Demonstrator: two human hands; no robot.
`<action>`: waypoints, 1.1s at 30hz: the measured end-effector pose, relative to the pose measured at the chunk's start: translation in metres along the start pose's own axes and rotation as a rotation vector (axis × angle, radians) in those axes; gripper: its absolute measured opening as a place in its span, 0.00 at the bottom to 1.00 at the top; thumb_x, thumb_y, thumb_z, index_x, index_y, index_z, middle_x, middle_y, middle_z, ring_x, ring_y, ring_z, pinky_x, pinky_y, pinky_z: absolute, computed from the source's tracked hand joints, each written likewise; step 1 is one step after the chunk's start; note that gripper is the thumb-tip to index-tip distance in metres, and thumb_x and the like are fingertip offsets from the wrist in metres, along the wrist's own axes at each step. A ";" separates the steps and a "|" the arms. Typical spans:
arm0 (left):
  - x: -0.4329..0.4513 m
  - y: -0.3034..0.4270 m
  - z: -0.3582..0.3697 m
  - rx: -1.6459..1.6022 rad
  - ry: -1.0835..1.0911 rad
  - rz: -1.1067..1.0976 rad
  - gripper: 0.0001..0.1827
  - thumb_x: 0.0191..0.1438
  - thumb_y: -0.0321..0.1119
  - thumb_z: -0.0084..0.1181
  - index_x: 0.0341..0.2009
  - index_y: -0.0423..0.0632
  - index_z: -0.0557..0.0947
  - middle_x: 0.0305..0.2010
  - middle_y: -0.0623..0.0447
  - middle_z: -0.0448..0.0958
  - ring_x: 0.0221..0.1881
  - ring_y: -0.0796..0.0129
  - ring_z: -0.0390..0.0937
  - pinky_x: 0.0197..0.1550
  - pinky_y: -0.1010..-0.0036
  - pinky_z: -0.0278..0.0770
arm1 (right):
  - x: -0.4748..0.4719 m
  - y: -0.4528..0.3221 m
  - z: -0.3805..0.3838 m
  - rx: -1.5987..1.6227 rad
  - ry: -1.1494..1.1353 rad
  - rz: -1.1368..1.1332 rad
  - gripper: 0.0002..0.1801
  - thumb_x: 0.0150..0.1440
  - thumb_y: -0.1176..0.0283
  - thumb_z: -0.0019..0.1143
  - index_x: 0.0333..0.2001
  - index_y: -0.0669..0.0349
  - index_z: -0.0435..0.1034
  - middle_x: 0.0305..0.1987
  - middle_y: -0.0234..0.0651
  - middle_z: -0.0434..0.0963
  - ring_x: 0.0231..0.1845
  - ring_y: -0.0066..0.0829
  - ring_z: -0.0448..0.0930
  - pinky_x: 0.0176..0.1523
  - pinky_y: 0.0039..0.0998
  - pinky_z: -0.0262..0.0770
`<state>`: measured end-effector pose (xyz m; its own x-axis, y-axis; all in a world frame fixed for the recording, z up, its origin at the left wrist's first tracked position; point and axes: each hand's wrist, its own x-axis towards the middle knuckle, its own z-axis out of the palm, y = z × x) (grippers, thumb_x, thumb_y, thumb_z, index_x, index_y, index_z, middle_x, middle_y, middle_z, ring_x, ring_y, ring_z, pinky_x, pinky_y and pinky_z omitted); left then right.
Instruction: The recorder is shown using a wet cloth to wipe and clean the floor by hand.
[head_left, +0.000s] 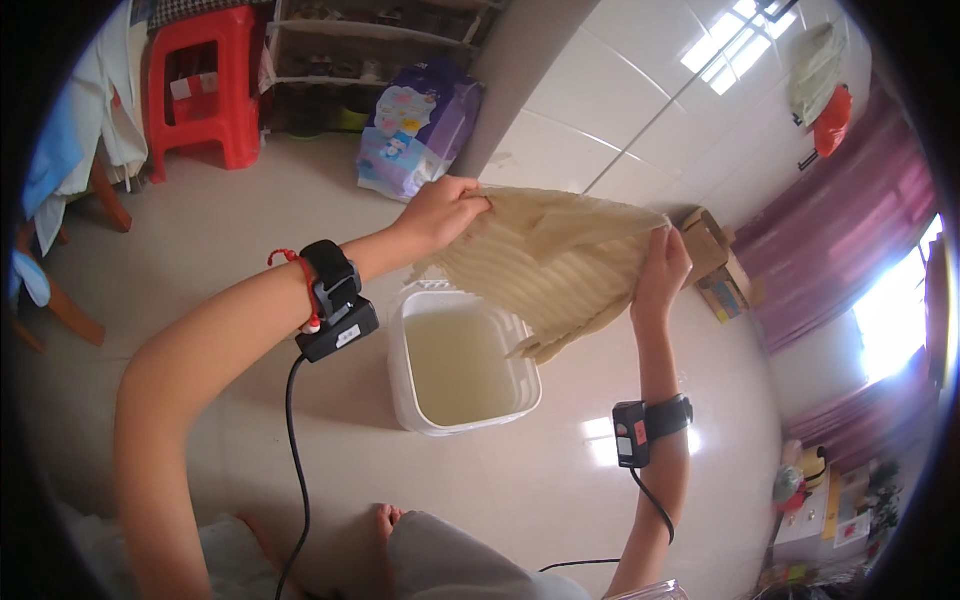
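Observation:
A beige cloth (555, 262) with ripple-like folds is stretched between my two hands, above and beyond a white plastic bucket (401, 367). My left hand (444, 212) grips its upper left corner; my right hand (661, 262) pinches its right edge. The cloth's lower tip hangs over the bucket's right rim; whether it touches cannot be told. Cloudy, yellowish water (461, 367) fills part of the bucket, which stands on the tiled floor. Each wrist wears a black strap with a small cabled device.
Beyond the bucket stand a purple plastic package (420, 127), a red plastic stool (240, 90) and a shoe rack (367, 37). Cardboard boxes (709, 247) sit by the wall at right. A black cable (295, 435) hangs from the left wrist device. My feet are near the bottom.

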<state>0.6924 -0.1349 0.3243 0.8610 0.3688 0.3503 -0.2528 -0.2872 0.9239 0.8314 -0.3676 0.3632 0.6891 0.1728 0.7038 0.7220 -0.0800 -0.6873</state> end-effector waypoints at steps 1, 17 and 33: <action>-0.002 0.000 0.004 0.001 -0.005 -0.001 0.15 0.49 0.39 0.48 0.29 0.40 0.78 0.24 0.50 0.77 0.25 0.68 0.74 0.29 0.72 0.68 | 0.003 -0.002 -0.001 0.020 0.030 -0.016 0.15 0.60 0.70 0.42 0.22 0.66 0.63 0.18 0.19 0.58 0.22 0.10 0.53 0.24 0.18 0.50; -0.075 -0.115 0.046 0.493 -0.516 -0.065 0.09 0.33 0.30 0.62 0.24 0.46 0.80 0.26 0.50 0.79 0.32 0.61 0.78 0.34 0.68 0.74 | 0.049 -0.091 -0.032 0.110 0.008 -0.109 0.17 0.62 0.67 0.39 0.47 0.67 0.68 0.33 0.29 0.72 0.34 0.18 0.72 0.37 0.21 0.71; -0.076 -0.119 0.073 0.735 -0.329 0.006 0.17 0.40 0.39 0.60 0.36 0.48 0.78 0.32 0.49 0.77 0.36 0.54 0.75 0.37 0.64 0.72 | 0.025 -0.077 -0.019 0.186 -0.053 -0.143 0.15 0.61 0.69 0.40 0.40 0.67 0.72 0.29 0.27 0.73 0.29 0.11 0.68 0.33 0.16 0.66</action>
<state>0.6888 -0.1931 0.1764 0.9754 0.1189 0.1858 -0.0013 -0.8391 0.5439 0.7941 -0.3755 0.4369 0.5725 0.2212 0.7895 0.7848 0.1308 -0.6057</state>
